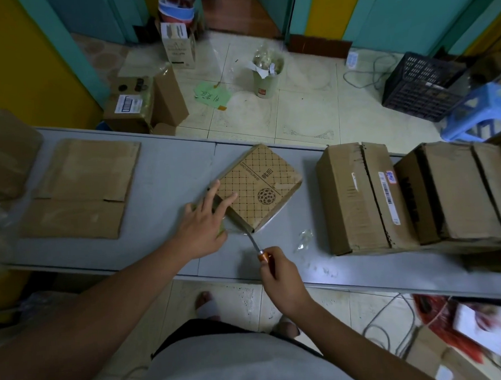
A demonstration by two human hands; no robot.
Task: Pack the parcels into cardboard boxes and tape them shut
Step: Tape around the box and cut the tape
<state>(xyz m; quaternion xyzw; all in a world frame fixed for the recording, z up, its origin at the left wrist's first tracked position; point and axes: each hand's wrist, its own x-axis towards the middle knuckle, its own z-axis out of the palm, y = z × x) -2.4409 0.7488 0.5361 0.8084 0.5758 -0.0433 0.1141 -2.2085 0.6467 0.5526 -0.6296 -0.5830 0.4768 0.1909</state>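
The patterned box lies flat near the middle of the grey table, turned at an angle; its near corner sits under the fingers of the left hand, which are straight and spread, pressing down on the lid; the right hand is curled round the orange handle of a knife, whose blade reaches the box's near edge, though I cannot tell exactly what it meets there; the box looks light, thin and stiff, likely to skate on the smooth top unless pinned, so a flat palm on the lid or a grip across two opposite edges should suit; flattened cardboard lies to the left, taped cartons well apart to the right.
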